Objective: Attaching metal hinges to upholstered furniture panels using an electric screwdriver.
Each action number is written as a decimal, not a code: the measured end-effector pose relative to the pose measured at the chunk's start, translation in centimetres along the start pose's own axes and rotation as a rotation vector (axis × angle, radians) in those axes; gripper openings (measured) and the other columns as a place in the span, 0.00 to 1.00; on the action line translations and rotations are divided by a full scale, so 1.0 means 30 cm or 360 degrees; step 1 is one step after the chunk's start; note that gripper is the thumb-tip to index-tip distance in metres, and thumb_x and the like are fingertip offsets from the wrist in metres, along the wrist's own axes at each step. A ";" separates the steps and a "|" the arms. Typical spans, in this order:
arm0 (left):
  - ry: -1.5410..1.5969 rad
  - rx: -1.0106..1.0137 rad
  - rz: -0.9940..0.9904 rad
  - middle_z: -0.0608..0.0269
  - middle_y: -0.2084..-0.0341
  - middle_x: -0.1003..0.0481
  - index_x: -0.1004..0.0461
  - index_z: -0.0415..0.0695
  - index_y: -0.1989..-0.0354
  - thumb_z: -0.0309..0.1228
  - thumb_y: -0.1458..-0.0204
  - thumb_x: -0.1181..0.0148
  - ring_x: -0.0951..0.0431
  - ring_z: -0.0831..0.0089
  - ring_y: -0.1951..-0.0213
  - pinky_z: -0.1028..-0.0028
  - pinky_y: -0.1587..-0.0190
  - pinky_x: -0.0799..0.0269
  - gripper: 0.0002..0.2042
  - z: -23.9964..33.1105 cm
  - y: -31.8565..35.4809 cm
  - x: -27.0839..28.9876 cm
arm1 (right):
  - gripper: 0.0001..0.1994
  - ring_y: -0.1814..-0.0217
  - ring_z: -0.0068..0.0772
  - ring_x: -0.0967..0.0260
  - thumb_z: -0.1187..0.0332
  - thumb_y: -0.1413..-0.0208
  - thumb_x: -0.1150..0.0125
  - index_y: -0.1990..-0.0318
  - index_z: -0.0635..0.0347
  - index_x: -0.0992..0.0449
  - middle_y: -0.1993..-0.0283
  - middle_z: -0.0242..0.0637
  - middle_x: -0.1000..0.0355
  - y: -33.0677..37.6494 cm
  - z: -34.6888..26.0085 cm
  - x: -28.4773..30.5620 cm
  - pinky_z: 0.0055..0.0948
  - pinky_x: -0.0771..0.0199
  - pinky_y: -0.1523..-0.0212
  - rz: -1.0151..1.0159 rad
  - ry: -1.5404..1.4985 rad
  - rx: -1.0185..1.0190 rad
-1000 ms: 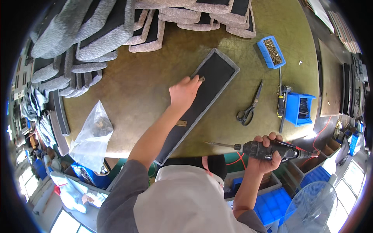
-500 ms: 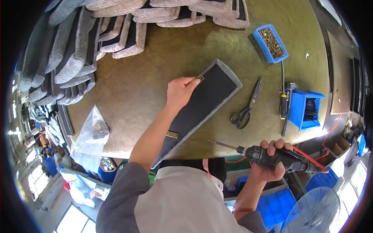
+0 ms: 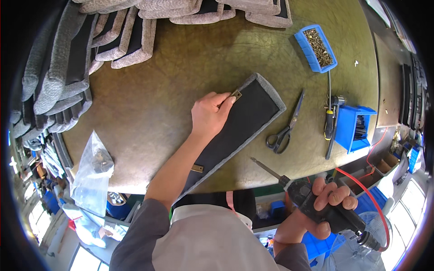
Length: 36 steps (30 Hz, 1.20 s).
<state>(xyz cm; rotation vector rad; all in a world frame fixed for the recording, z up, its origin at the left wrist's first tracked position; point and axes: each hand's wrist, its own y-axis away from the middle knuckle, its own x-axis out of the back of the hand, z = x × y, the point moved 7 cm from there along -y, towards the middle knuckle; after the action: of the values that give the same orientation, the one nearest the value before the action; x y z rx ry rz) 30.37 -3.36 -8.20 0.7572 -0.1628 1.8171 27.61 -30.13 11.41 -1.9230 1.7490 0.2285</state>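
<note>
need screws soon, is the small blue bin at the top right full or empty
Partly full. The bin lies open-topped on the table, with a heap of small brownish metal pieces covering its floor. Whether they are screws is too small to tell.

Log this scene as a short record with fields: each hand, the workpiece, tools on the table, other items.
left hand: presses a small metal bracket onto the panel
right hand: grips a power screwdriver, off the table edge
panel: long, black face, grey fabric rim, flat on the table
tools: scissors, hand screwdriver
bins: blue bin of screws, second blue bin
other: plastic bag, stacked grey cushions
</note>
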 end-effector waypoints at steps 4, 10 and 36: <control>0.0080 -0.0016 -0.0021 0.62 0.79 0.28 0.20 0.49 0.64 0.37 0.49 0.39 0.26 0.65 0.76 0.67 0.73 0.33 0.08 -0.024 -0.005 0.005 | 0.29 0.66 0.26 0.34 0.69 0.62 0.31 0.49 0.56 0.34 0.59 0.36 0.36 -0.026 0.055 -0.042 0.31 0.44 0.64 -0.0077 0.0071 -0.0018; 0.0212 -0.0037 -0.0069 0.60 0.81 0.29 0.20 0.44 0.62 0.30 0.50 0.37 0.29 0.72 0.79 0.73 0.75 0.36 0.08 -0.033 -0.013 0.003 | 0.29 0.64 0.27 0.33 0.67 0.60 0.31 0.47 0.56 0.34 0.56 0.37 0.36 -0.095 0.092 -0.095 0.35 0.40 0.60 -0.0200 0.0257 0.0073; 0.0149 -0.0115 -0.0110 0.61 0.84 0.33 0.21 0.45 0.61 0.31 0.48 0.38 0.32 0.72 0.81 0.72 0.77 0.38 0.08 -0.012 -0.015 0.005 | 0.26 0.63 0.33 0.31 0.65 0.56 0.31 0.50 0.54 0.37 0.55 0.44 0.33 -0.208 0.240 -0.143 0.45 0.33 0.49 -0.0151 0.0501 -0.0080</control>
<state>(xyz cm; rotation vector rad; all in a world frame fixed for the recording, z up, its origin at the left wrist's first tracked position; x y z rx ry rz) 30.60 -2.89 -8.50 0.6185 -0.1384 1.7675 34.57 -22.74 8.95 -2.1660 1.8541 -0.0698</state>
